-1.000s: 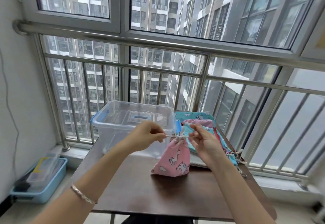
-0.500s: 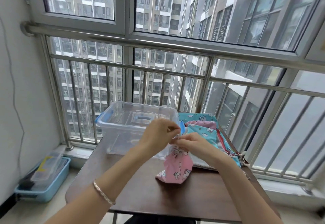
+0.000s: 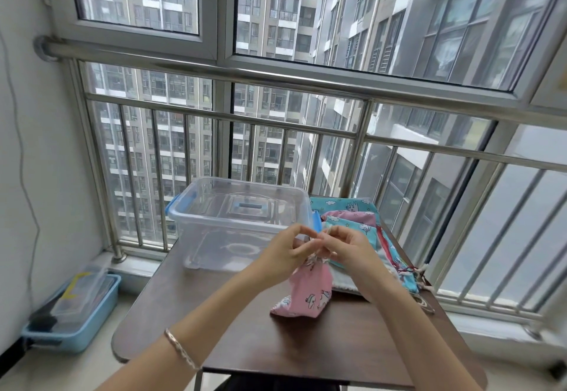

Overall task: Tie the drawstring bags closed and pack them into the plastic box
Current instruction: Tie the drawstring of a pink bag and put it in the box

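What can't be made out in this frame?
Head view only.
1. pink bag: left hand and right hand grip its neck, covering any knot; tied or not, unknown.
2. plastic box: what lies inside or beneath, unclear through clear walls.
3. stacked bags: count hidden by overlap.

Our left hand [image 3: 283, 252] and right hand [image 3: 351, 249] meet fingertip to fingertip, both pinching the drawstring [image 3: 314, 257], forearms angled inward toward each other.

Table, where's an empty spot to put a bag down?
The table is bare along the near edge, in front of the plastic box and left of the pink bag. More bare wood lies in front of that bag. The far right is crowded: a pile of bags beside the box, cords trailing.
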`<state>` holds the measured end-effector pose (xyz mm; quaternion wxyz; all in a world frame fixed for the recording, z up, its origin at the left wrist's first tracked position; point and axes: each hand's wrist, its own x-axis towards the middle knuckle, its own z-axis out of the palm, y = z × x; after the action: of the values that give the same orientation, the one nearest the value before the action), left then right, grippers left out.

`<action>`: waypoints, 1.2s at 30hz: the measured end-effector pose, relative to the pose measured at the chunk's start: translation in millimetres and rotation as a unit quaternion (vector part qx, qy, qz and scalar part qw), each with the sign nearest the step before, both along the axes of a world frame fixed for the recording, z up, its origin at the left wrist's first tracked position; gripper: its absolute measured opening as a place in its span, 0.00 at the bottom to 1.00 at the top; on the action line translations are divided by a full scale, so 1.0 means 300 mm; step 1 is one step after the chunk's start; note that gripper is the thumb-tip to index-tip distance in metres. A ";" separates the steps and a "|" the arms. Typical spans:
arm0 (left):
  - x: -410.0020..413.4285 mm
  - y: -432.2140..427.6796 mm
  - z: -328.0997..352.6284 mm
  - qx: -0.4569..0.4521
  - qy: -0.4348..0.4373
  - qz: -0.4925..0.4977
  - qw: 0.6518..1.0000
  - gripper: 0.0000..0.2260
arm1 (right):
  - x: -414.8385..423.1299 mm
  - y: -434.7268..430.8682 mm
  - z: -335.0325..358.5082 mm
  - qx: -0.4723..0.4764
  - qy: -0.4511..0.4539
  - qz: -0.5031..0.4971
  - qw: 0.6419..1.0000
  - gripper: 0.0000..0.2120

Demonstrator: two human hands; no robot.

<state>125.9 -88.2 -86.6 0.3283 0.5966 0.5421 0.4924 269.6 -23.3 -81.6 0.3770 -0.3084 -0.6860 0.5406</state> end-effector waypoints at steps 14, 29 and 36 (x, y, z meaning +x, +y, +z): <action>-0.035 0.009 -0.033 -0.001 0.011 0.026 1.000 0.08 | 0.028 -0.014 0.021 -0.010 -0.037 -0.007 0.999 0.15; -0.046 0.003 -0.005 0.005 0.157 0.014 0.988 0.07 | 0.011 -0.002 -0.015 0.074 -0.105 -0.019 0.992 0.04; -0.039 0.007 0.010 0.022 0.154 0.022 0.988 0.07 | 0.009 0.003 -0.040 -0.129 0.070 0.061 0.987 0.04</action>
<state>114.3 -86.2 -83.7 0.2174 0.6603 0.5881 0.4134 272.3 -22.3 -93.5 0.3475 -0.2731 -0.6001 0.6668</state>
